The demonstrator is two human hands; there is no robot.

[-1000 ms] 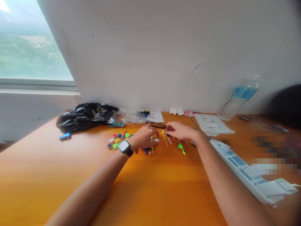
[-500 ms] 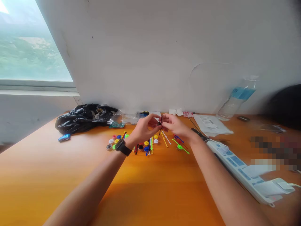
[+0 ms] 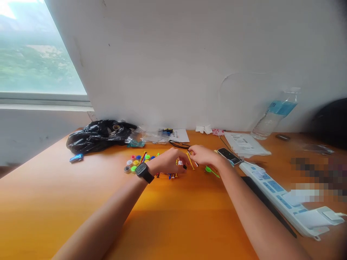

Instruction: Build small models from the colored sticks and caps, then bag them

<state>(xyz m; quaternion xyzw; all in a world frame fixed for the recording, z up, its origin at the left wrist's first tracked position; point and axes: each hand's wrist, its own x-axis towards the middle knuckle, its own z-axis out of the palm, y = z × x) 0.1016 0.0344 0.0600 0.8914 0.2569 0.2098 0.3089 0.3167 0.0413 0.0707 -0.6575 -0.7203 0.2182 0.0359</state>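
Note:
My left hand (image 3: 170, 161), with a black watch on its wrist, is closed over the colourful plastic parts. A small black plastic piece (image 3: 184, 167) shows at its fingertips; the fingers hide most of it. To the right, my right hand (image 3: 202, 155) reaches down with its fingers drawn together at the upper end of a yellow plastic arrow (image 3: 191, 162), which lies on the table. A green arrow with a round green base (image 3: 208, 169) is beneath my right wrist. Round plastic bases in several colours (image 3: 133, 168) sit left of my left hand, and more arrows are partly hidden under it.
A black plastic bag (image 3: 94, 139) and a blue packet (image 3: 76, 158) lie at the left. Behind my hands are clear wrappers (image 3: 151, 135) and a paper sheet (image 3: 180, 135). A phone (image 3: 228, 155), a power strip (image 3: 273, 186) and a water bottle (image 3: 275, 112) stand right.
My hands were together, raised, holding a thin black arrow upright. They have parted and come down, the left toward the parts, the right to the yellow arrow.

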